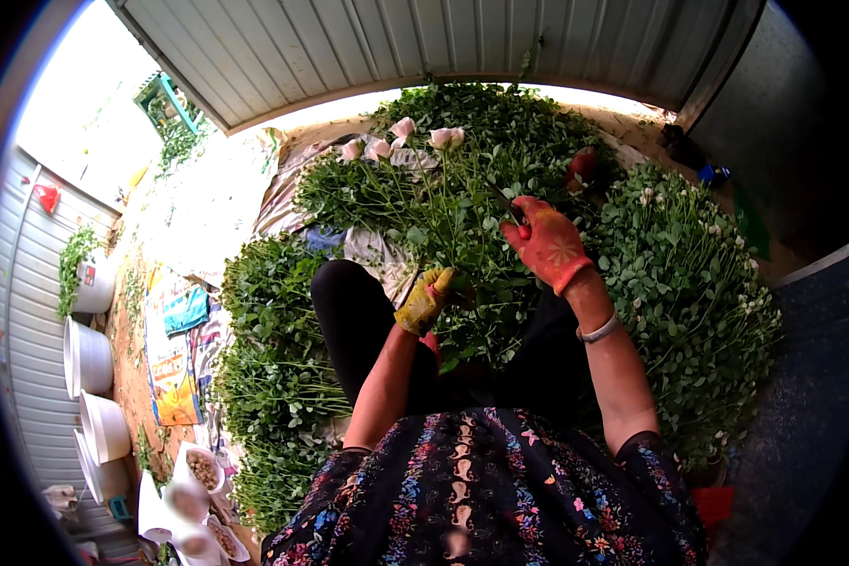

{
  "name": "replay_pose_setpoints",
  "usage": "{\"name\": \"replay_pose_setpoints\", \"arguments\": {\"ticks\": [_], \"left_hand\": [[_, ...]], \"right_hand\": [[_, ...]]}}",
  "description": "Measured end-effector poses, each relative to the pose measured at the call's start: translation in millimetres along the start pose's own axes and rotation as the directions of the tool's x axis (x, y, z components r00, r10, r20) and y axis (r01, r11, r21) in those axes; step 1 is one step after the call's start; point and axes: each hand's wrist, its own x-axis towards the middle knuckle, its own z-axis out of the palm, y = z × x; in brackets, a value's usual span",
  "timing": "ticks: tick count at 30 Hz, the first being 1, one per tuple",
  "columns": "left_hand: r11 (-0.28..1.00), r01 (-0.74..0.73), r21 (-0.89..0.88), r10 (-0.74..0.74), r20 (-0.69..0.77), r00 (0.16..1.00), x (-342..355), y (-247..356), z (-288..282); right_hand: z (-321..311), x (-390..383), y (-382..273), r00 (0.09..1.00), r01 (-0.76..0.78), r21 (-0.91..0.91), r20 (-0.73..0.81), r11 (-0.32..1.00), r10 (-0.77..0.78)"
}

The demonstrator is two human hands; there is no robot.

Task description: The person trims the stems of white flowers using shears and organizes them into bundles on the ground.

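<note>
My left hand (425, 300), in a yellow glove, is closed around a bunch of leafy rose stems in front of my knees. From it the stems run up and away to several pale pink roses (379, 149). To the right, my right hand (549, 243) wears a red-orange glove with a flower print. Its fingers are closed on a slim dark tool (500, 197) that points toward the upper left; its exact kind is unclear. The tool is close to the leaves of the held stems. Where the left fingers meet the stems is partly hidden by foliage.
Heaps of cut leafy stems lie at left (278, 349), far ahead and at right (684, 274), the right one with small whitish buds. White tubs (104, 426) line the left wall. A corrugated metal panel (424, 42) stands ahead. A blue-grey surface (802, 377) is at right.
</note>
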Motion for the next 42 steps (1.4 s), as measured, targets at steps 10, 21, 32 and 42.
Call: {"name": "replay_pose_setpoints", "arguments": {"ticks": [10,21,32,42], "left_hand": [[0.997,0.018,0.072,-0.019,0.009,1.000,-2,-1,-3],[0.983,0.134,0.129,-0.129,-0.042,0.991,-4,-3,-9],[0.982,0.096,0.164,-0.091,-0.035,0.995,-5,-1,-7],[0.999,-0.041,0.005,0.041,0.038,0.998,-3,-5,-6]], "right_hand": [[7,3,14,0.970,-0.118,0.203,0.231,0.972,0.069],[-7,17,12,0.726,-0.485,0.564,0.685,0.668,-0.051],[-11,8,5,0.833,-0.477,0.547,0.530,0.687,0.156],[-23,-10,-19,0.943,0.063,0.019,0.325,0.998,-0.066]]}}
